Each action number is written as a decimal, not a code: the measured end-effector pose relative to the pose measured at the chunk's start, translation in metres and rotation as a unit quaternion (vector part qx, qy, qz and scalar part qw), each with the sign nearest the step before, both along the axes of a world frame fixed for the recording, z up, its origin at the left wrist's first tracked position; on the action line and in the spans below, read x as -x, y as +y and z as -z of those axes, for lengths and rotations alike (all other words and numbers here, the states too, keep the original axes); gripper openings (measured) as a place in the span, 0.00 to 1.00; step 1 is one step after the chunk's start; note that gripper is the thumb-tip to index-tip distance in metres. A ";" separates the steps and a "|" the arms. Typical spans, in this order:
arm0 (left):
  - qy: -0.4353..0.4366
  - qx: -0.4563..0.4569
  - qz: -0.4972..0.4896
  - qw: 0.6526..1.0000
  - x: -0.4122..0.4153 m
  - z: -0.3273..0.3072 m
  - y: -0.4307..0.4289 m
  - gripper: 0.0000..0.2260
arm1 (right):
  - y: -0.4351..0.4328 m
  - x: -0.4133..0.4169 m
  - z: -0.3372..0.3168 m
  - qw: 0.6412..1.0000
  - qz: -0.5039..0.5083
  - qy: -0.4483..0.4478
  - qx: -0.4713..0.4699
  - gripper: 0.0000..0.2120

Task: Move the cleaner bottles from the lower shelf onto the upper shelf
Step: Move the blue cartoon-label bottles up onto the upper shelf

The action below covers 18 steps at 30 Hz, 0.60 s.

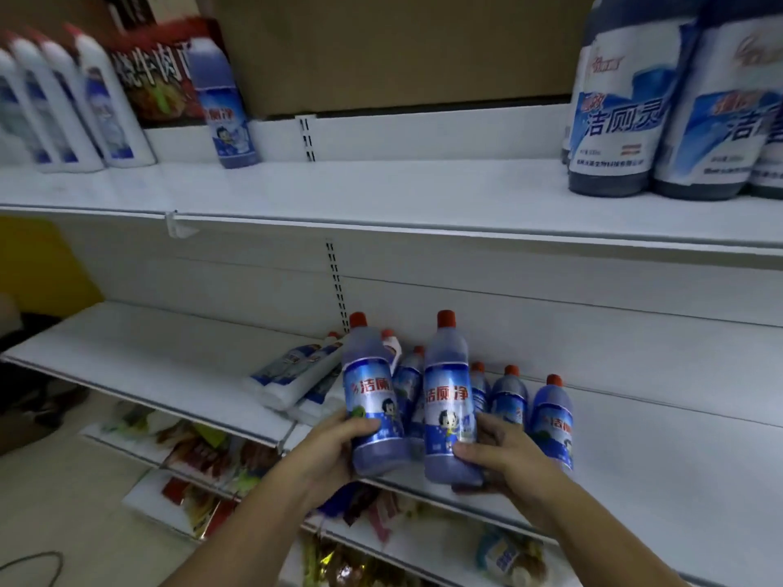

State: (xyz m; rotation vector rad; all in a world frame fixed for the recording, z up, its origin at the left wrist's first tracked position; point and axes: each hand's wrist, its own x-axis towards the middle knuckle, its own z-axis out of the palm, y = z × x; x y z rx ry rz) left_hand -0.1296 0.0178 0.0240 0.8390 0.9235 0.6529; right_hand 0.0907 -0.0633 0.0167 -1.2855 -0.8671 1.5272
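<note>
I have a blue cleaner bottle in each of my hands. My left hand (pixel 334 442) is wrapped round the lower body of the left bottle (pixel 373 400), with the thumb across the label. My right hand (pixel 500 451) grips the right bottle (pixel 449 408) near its base. Both bottles are upright with red caps on top, held just in front of the lower shelf (pixel 169 358). I cannot tell whether their bases touch it.

Behind them more of the same bottles (pixel 551 421) stand on the lower shelf. The two I hold hide several, so only caps and slivers of label show and I cannot count them. Some white bottles (pixel 292 374) lie on their sides to the left, partly covered.

One blue bottle (pixel 224 112) already stands on the upper shelf (pixel 381 192), blurred, beside a red packet (pixel 161 74). A row of white bottles (pixel 63 103) at the far left is smeared and cut off by the frame. The large dark bottles (pixel 614 112) on the right are cropped at top and side. Packets (pixel 203 455) on the shelf below are too blurred to read.
</note>
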 end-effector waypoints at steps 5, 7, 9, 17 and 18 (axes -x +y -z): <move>-0.019 -0.039 -0.075 0.996 0.051 -0.010 -0.052 0.24 | -0.010 0.045 -0.009 0.995 -0.085 -0.007 -0.057 0.28; -0.016 -0.054 -0.108 0.993 0.077 -0.016 -0.063 0.26 | -0.014 0.067 -0.016 0.991 -0.111 -0.012 -0.079 0.29; -0.016 -0.076 -0.124 0.989 0.103 -0.028 -0.070 0.26 | -0.013 0.088 -0.026 0.986 -0.129 -0.008 -0.106 0.31; -0.017 -0.180 -0.131 0.975 0.202 -0.083 -0.051 0.42 | 0.013 0.184 -0.086 0.975 -0.142 0.021 -0.171 0.40; -0.021 -0.194 -0.127 0.973 0.218 -0.090 -0.044 0.45 | 0.017 0.200 -0.096 0.974 -0.139 0.018 -0.180 0.41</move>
